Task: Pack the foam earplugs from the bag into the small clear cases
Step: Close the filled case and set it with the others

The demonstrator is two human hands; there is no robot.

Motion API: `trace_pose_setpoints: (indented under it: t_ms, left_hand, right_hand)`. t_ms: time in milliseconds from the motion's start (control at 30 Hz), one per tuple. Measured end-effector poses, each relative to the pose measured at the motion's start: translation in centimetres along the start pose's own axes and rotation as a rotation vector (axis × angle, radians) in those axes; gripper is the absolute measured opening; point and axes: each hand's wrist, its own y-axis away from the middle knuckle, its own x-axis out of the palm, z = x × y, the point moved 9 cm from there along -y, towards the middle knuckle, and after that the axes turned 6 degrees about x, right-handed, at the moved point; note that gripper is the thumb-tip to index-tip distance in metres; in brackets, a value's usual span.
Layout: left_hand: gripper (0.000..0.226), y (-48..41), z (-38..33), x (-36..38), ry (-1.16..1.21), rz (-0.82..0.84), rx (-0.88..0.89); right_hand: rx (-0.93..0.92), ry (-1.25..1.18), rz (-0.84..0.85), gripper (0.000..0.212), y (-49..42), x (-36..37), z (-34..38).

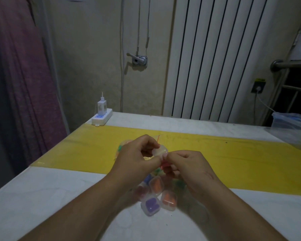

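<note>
Earplug (163, 165), reddish, is pinched by the right hand (186, 166) at frame centre, just beside the clear case (161, 151) that the left hand (137, 157) pinches (filling step, likely). Next it needs pressing in and the lid shutting.

On worktop (59, 197): packed cases (156, 197) below left hand (137, 159), right hand (189, 166), case (161, 151) between them; bag (123, 146) behind left hand; power strip (102, 117) far-left corner, tub (292, 127) far-right.
</note>
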Motion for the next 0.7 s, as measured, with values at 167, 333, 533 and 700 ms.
trace_pose_setpoints:
  t_ms: [167, 333, 533, 700]
  left_hand:
    - [0.032, 0.1, -0.1, 0.7, 0.108, 0.070, -0.042]
    - [0.025, 0.0, 0.1, 0.4, 0.147, 0.092, -0.113]
    - [0.031, 0.1, 0.3, 0.4, 0.116, 0.036, -0.106]
    - [0.024, 0.1, 0.2, 0.9, 0.079, 0.072, -0.057]
  right_hand:
    - [-0.038, 0.029, 0.005, 0.018, 0.0, -0.2, 0.3]
    - [-0.033, -0.103, 0.026, 0.017, 0.0, -0.6, 0.9]
    - [0.074, -0.112, 0.159, 0.028, 0.1, 0.7, -0.2]
    - [0.046, -0.137, 0.111, 0.026, -0.1, 0.2, -0.2]
